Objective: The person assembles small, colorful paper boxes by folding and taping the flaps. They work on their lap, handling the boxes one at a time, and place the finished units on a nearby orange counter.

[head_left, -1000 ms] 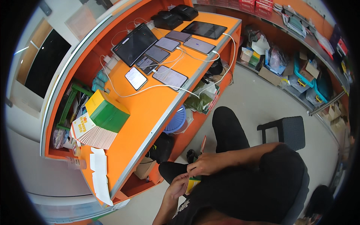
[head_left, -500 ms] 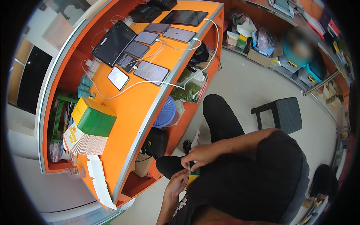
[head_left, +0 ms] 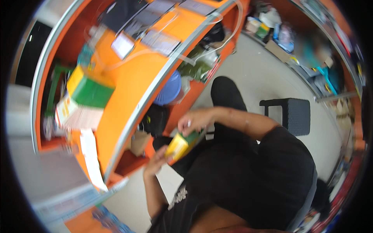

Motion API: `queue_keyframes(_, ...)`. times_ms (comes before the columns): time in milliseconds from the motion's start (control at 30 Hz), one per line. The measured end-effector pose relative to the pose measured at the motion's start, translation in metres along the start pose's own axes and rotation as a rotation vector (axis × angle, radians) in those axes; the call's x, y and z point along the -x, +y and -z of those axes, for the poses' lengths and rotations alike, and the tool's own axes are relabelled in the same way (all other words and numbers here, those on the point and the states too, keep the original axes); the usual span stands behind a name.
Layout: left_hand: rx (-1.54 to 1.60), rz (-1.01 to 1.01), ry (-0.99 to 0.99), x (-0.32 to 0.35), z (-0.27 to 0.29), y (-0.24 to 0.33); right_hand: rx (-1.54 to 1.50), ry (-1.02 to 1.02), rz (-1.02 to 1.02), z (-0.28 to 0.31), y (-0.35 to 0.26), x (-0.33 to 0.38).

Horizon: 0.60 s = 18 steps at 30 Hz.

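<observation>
Beside the orange, metal-edged counter [head_left: 126, 87], the person's left hand [head_left: 156, 160] grasps a yellow-and-green rectangular cardboard box [head_left: 179, 146], which could slip if the right hand [head_left: 197, 118], its grip too blurred to tell, pushes unevenly.

smooth card box [head_left: 178, 147], matt plastic stool [head_left: 298, 117]

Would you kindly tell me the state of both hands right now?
Left hand: closed, holding the box by its yellow end.
Right hand: curled at its green end; grip unclear.
</observation>
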State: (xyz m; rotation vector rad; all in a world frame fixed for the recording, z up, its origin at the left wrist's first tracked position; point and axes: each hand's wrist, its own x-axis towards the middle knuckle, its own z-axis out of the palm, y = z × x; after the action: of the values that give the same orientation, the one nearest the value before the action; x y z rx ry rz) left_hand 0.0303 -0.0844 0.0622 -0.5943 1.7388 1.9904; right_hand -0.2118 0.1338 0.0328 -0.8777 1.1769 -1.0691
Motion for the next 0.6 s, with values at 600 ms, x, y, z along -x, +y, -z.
queue_keyframes(600, 0.774, -0.400, 0.381, -0.076, -0.017, -0.005, 0.577, 0.763, 0.590, -0.046, 0.004, -0.031)
